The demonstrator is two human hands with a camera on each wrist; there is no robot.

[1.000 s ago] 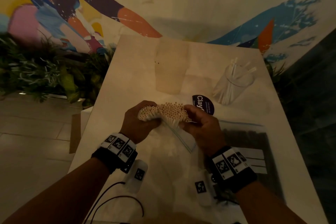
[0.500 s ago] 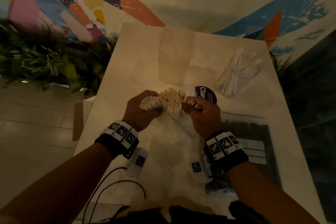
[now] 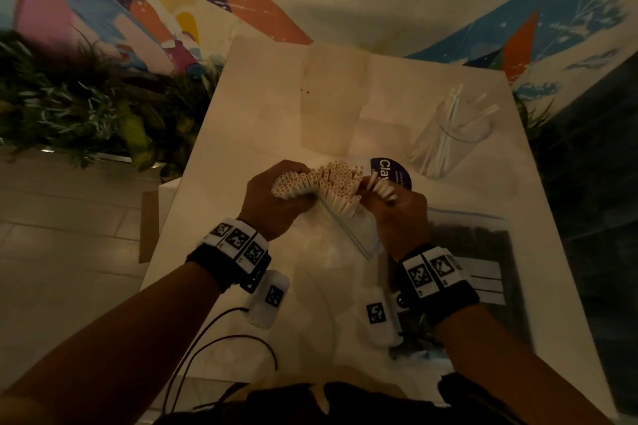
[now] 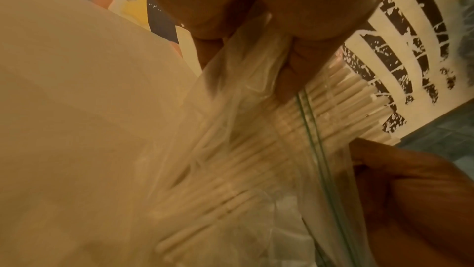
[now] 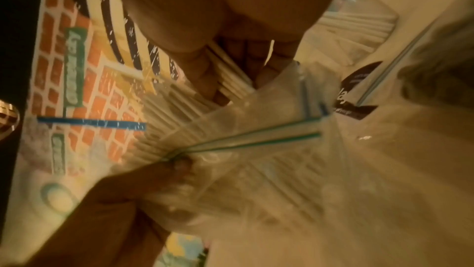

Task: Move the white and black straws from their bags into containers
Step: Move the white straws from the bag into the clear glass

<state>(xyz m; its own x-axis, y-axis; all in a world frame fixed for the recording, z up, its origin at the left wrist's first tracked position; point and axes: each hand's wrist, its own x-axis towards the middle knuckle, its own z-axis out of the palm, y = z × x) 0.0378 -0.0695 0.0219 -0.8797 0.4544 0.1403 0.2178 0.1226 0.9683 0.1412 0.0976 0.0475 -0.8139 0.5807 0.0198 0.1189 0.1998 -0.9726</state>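
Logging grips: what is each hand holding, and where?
Left hand grips the white paper straws near their open ends, through the clear zip bag; right hand pinches a few straw tops.

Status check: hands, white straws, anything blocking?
Left hand grips white paper straws at clear zip bag mouth. Right hand pinches a few straws out. Clear glass container unobstructed, few straws inside.

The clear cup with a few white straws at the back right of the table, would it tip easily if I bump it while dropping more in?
Possibly. The clear cup looks thin-walled and light, holding only a few white straws. They lean past its rim, so a nudge up there might rock it. Its cylindrical shape would probably roll if it toppled.
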